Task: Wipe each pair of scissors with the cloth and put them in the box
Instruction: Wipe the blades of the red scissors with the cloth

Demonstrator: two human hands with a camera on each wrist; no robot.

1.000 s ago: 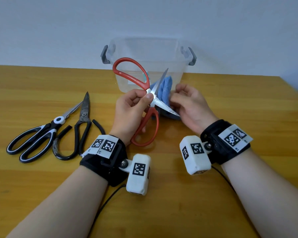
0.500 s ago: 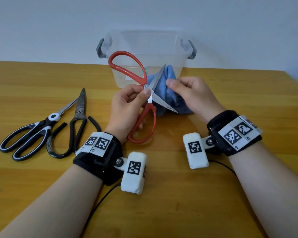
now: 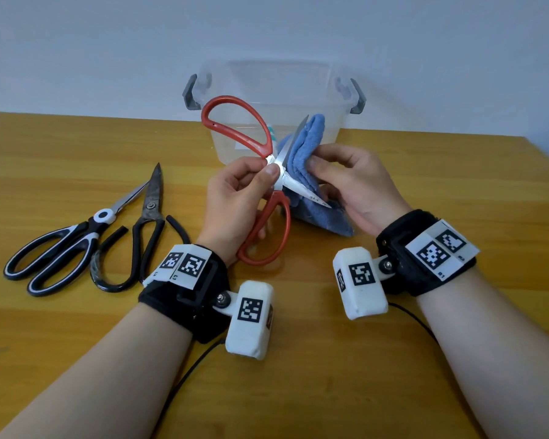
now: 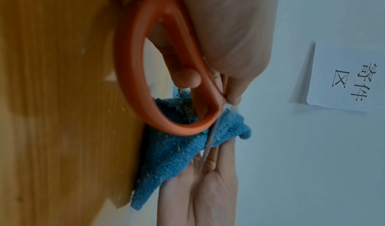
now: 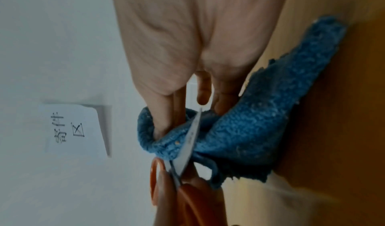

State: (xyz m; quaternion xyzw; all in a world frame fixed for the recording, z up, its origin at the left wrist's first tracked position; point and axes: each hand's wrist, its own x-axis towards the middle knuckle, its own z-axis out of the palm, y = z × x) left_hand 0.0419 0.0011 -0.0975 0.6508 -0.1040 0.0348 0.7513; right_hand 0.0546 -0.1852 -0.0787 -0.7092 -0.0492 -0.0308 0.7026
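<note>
We count three pairs of scissors. The red-handled scissors (image 3: 267, 172) are held above the table (image 3: 76, 359), blades spread apart, our left hand (image 3: 235, 201) pinching them at the pivot with thumb and curled fingers. Our right hand (image 3: 358, 185) grips the one blue cloth (image 3: 308, 147), folded against the upper blade; its lower corner seems to touch the tabletop, though the wrist views are too blurred to be sure. Behind stands the one clear box (image 3: 276, 80) with two grey latches. To the left, on the table, lie the black-and-white scissors (image 3: 61, 248) and the black scissors (image 3: 143, 229), their blades crossing.
</note>
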